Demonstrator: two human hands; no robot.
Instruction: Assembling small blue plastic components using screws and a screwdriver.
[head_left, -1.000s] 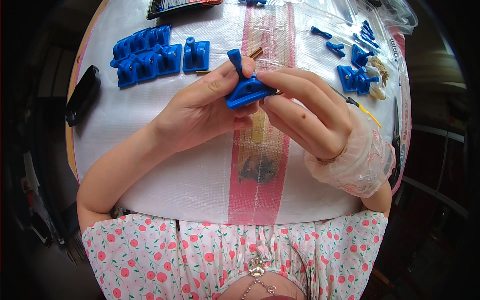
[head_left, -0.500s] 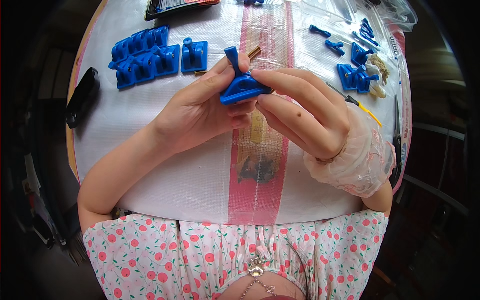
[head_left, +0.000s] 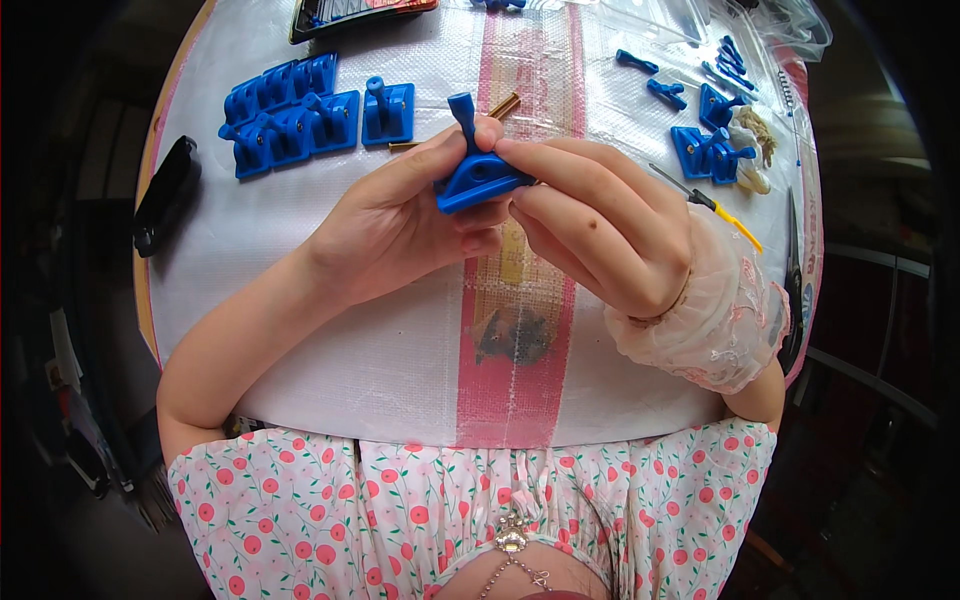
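Observation:
A blue plastic lever piece [head_left: 484, 184] with a flat base and an upright knobbed handle is held over the middle of the table. My left hand [head_left: 385, 215] closes round its left side, thumb near the handle, other fingers beneath and partly hidden. The fingers of my right hand [head_left: 615, 215] pinch its right end from above and the side; whether they hold something small there cannot be seen. Just behind my hands lies a brass-coloured tube [head_left: 507, 106]. To the left stands a similar blue piece [head_left: 388, 113], beside two rows of more such pieces [head_left: 290, 137].
Loose blue levers [head_left: 665, 93] and more blue bases [head_left: 692, 150] lie at the right, near a crumpled cloth [head_left: 752, 140]. A yellow-handled screwdriver [head_left: 735, 225] and dark scissors [head_left: 794, 280] are by the right edge. A black case [head_left: 165, 197] lies far left, a black tray [head_left: 325, 28] at the back.
The blue lever piece has tilted slightly and shifted a little left. My right hand has moved slightly left with it; both hands keep their hold.

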